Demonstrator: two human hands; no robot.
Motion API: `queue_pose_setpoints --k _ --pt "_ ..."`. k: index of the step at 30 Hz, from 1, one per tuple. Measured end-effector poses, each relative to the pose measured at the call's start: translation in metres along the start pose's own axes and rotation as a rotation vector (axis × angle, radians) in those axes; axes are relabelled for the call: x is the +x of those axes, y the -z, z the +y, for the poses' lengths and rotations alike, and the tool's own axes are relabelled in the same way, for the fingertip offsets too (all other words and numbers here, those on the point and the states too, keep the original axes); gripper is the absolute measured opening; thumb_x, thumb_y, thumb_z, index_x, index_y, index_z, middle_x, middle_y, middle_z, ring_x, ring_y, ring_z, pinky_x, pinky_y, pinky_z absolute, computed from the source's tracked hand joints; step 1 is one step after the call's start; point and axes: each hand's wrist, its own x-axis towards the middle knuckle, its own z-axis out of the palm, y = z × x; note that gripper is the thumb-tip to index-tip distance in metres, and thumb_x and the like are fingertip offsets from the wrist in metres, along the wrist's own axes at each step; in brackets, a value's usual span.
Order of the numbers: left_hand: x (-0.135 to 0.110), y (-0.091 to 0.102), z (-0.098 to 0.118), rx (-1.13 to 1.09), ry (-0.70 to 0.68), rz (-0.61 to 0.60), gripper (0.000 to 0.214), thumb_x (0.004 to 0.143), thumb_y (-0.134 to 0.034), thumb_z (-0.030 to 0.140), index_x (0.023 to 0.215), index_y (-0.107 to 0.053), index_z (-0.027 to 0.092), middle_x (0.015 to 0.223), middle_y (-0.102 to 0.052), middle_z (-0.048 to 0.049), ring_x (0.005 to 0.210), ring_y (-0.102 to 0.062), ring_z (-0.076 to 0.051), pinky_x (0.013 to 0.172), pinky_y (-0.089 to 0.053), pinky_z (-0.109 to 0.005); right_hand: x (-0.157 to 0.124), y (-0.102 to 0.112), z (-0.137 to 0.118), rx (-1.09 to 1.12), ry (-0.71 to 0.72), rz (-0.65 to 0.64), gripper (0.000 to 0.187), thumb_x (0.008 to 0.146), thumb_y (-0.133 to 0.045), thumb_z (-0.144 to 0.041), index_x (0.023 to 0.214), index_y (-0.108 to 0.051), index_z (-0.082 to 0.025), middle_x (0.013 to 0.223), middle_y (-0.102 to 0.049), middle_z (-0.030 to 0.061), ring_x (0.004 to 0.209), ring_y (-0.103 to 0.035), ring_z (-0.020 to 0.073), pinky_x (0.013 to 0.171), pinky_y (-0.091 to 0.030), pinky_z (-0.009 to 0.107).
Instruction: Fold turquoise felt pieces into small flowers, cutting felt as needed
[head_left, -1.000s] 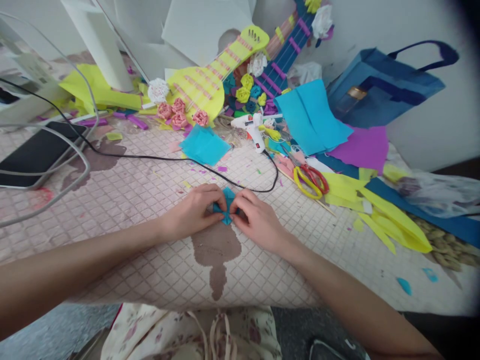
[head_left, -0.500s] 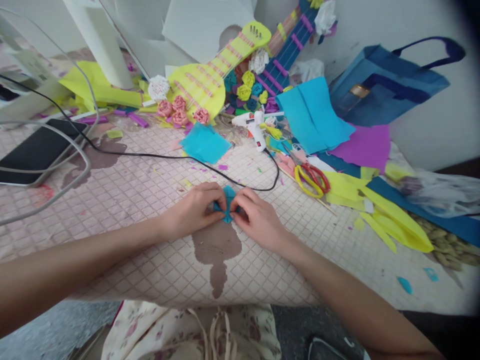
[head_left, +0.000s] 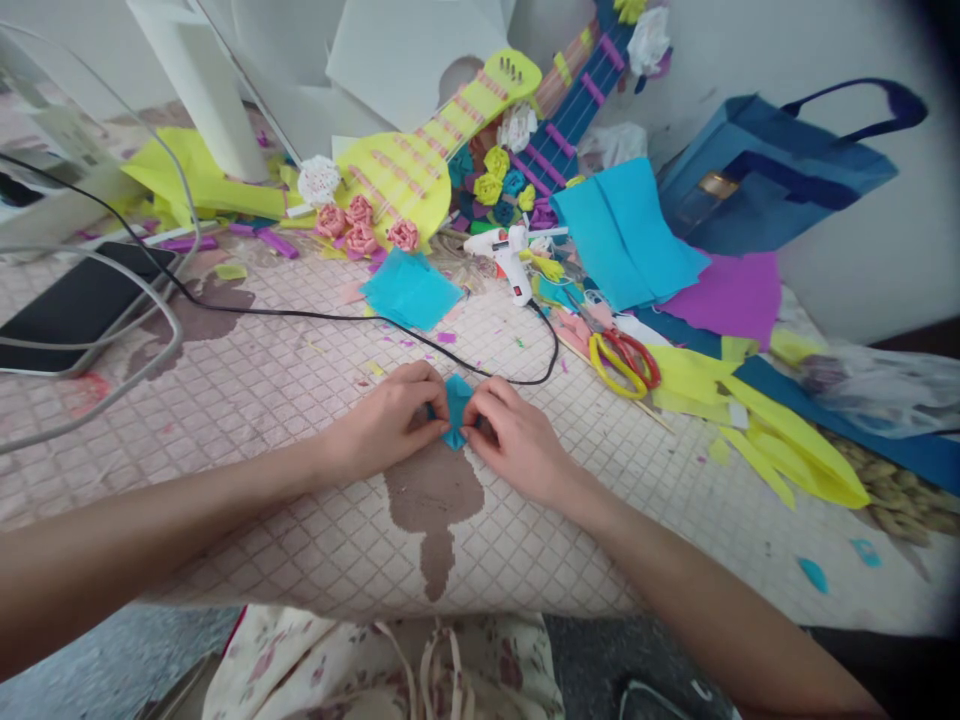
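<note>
A small folded piece of blue paper (head_left: 455,400) lies on the pink quilted table cover (head_left: 300,380) in the middle of the view. My left hand (head_left: 394,415) pinches its left side with curled fingers. My right hand (head_left: 514,435) pinches its right side, fingers pressed together. Both hands rest low on the cover, and most of the paper is hidden between the fingertips.
A black cable (head_left: 300,315) runs just behind my hands to a white glue gun (head_left: 510,255). Yellow-and-red scissors (head_left: 622,362) lie to the right among yellow, blue and purple sheets. A yellow paper guitar (head_left: 420,160), paper flowers, a phone (head_left: 79,305) and a blue bag (head_left: 765,170) stand further back.
Both hands stay on the blue paper with only slight finger shifts. The view has barely moved.
</note>
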Motion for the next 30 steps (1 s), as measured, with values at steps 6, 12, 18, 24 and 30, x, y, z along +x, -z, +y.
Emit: queue_pose_setpoints --k 6,12,18,24,30 --pt "0.001 -0.001 0.001 0.005 -0.008 0.010 0.010 0.083 -0.052 0.016 0.076 -0.059 0.015 0.090 -0.052 -0.0060 0.089 -0.053 -0.019 0.078 -0.048 -0.032 -0.001 0.000 0.000 0.002 0.001 0.001 0.007 0.085 -0.053 -0.014 0.082 -0.050 -0.020 0.094 -0.050 0.0022 0.072 -0.052 0.0118 0.064 -0.041 0.026" --pt "0.000 -0.004 0.000 0.015 -0.029 0.029 0.009 0.082 -0.053 0.016 0.075 -0.059 0.016 0.089 -0.052 -0.0061 0.089 -0.052 -0.019 0.080 -0.047 -0.033 -0.001 0.001 0.000 0.034 -0.007 -0.002 0.007 0.085 -0.054 -0.015 0.084 -0.049 -0.020 0.095 -0.049 0.0027 0.072 -0.051 0.0117 0.065 -0.042 0.026" --pt "0.002 -0.001 -0.001 -0.009 -0.014 -0.004 0.011 0.083 -0.053 0.020 0.077 -0.060 0.016 0.090 -0.053 -0.0060 0.089 -0.052 -0.020 0.082 -0.046 -0.034 -0.001 0.001 0.002 0.026 -0.005 -0.012 0.007 0.084 -0.054 -0.014 0.083 -0.049 -0.019 0.096 -0.049 0.0023 0.074 -0.052 0.0116 0.066 -0.042 0.026" --pt "0.001 0.009 -0.003 -0.063 -0.048 -0.113 0.014 0.087 -0.049 0.021 0.081 -0.062 0.017 0.096 -0.053 -0.0052 0.093 -0.053 -0.018 0.084 -0.046 -0.032 -0.002 0.002 0.002 0.031 0.002 -0.014 0.006 0.085 -0.054 -0.016 0.088 -0.050 -0.020 0.098 -0.049 0.0028 0.074 -0.052 0.0116 0.066 -0.042 0.026" --pt "-0.001 0.001 -0.005 0.018 -0.073 -0.050 0.013 0.086 -0.050 0.017 0.080 -0.061 0.016 0.096 -0.053 -0.0069 0.094 -0.051 -0.020 0.086 -0.045 -0.036 -0.002 0.002 0.002 0.010 0.006 -0.016 0.005 0.085 -0.053 -0.015 0.084 -0.050 -0.019 0.097 -0.050 0.0026 0.076 -0.052 0.0119 0.068 -0.042 0.026"
